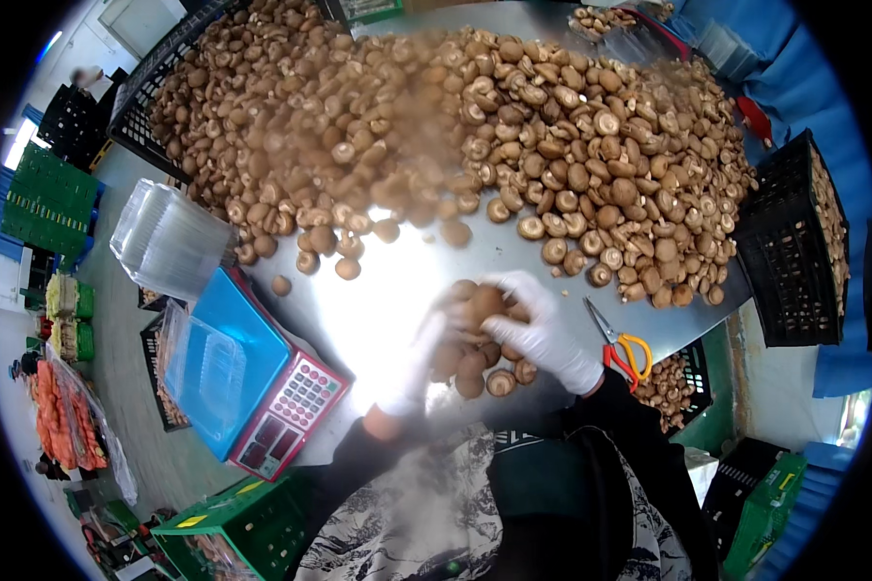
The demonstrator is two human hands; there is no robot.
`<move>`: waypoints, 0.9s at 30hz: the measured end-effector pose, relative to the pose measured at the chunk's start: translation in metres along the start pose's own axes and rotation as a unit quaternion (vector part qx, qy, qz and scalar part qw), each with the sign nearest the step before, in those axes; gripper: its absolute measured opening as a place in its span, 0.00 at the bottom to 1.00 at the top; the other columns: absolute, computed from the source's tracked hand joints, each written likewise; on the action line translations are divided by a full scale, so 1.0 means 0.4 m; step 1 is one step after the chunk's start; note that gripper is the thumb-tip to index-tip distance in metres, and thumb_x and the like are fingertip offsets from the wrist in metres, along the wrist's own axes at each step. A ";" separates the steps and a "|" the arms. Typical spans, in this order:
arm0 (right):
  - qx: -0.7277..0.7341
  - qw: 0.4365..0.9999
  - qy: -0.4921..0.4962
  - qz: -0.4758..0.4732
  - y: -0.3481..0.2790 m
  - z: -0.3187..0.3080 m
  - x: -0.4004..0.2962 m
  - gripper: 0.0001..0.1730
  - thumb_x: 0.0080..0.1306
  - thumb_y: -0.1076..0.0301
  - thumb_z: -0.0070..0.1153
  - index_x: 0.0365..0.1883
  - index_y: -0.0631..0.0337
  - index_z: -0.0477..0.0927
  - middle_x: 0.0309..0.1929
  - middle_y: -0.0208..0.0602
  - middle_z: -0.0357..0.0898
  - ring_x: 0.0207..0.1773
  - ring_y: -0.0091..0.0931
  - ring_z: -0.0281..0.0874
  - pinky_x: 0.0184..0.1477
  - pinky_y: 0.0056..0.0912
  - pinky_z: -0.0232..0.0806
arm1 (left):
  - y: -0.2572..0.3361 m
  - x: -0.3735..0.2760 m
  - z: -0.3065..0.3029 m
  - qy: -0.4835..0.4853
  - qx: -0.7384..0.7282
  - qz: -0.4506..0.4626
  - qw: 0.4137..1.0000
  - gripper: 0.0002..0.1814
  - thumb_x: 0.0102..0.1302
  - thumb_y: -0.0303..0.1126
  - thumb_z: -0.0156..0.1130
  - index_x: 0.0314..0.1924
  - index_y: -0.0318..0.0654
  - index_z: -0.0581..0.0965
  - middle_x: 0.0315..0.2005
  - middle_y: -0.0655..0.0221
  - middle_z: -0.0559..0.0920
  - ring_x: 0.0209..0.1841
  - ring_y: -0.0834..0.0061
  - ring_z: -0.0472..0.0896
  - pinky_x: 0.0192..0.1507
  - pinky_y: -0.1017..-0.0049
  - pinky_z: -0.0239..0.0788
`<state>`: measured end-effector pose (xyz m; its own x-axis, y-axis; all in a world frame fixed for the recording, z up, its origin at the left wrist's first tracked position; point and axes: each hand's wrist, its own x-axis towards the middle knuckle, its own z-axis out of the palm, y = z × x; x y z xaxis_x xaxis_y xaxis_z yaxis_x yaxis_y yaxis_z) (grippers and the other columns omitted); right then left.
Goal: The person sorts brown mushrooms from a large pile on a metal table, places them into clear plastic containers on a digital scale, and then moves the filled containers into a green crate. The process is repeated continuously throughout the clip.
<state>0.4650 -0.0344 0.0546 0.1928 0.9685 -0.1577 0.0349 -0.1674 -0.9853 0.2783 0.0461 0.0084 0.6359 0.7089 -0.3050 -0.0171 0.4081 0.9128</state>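
Both my hands wear white gloves and meet over a small group of brown mushrooms (469, 363) near the table's front edge. My right hand (541, 327) grips a mushroom (485, 303) between thumb and fingers. My left hand (418, 356) is at the left of the same mushrooms, blurred by glare; its fingertips touch or nearly touch them, and its grip cannot be made out. A large heap of mushrooms (567, 152) spreads over the far part of the metal table (378, 290). Scissors with orange and red handles (621, 348) lie to the right of my right hand.
A blue-topped digital scale (232, 363) stands at the left, a clear plastic tray on it. Stacked clear trays (167, 236) are behind it. Black crates (788, 247) with mushrooms flank the heap. A green crate (240, 523) is below the scale.
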 end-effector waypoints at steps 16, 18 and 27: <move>-0.309 0.942 0.079 -0.105 0.309 -0.050 -0.049 0.40 0.56 0.58 0.70 0.66 0.55 0.71 0.72 0.49 0.59 0.73 0.48 0.56 0.73 0.48 0.54 | -0.185 0.023 -0.079 0.088 0.402 0.221 0.884 0.46 0.56 0.44 0.71 0.71 0.34 0.63 0.69 0.41 0.63 0.70 0.41 0.62 0.70 0.52 0.55; -0.331 0.936 0.042 -0.111 0.309 -0.035 -0.020 0.49 0.51 0.52 0.74 0.70 0.54 0.67 0.74 0.50 0.56 0.74 0.49 0.55 0.73 0.49 0.55 | -0.193 0.047 -0.058 0.080 0.442 0.239 0.861 0.46 0.56 0.45 0.71 0.71 0.34 0.63 0.69 0.42 0.64 0.70 0.40 0.63 0.70 0.52 0.56; -0.422 0.895 -0.013 -0.144 0.270 -0.021 0.071 0.52 0.47 0.46 0.74 0.70 0.48 0.68 0.70 0.47 0.62 0.68 0.48 0.62 0.66 0.48 0.65 | -0.203 0.066 -0.041 0.088 0.436 0.243 0.862 0.40 0.57 0.41 0.69 0.69 0.37 0.69 0.60 0.60 0.77 0.63 0.56 0.72 0.65 0.60 0.61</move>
<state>0.4826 -0.0265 -0.0558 0.0342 0.9961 0.0819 0.8098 0.0204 -0.5864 0.2839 0.0411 -0.0781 0.5899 0.7812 0.2043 0.3870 -0.4956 0.7776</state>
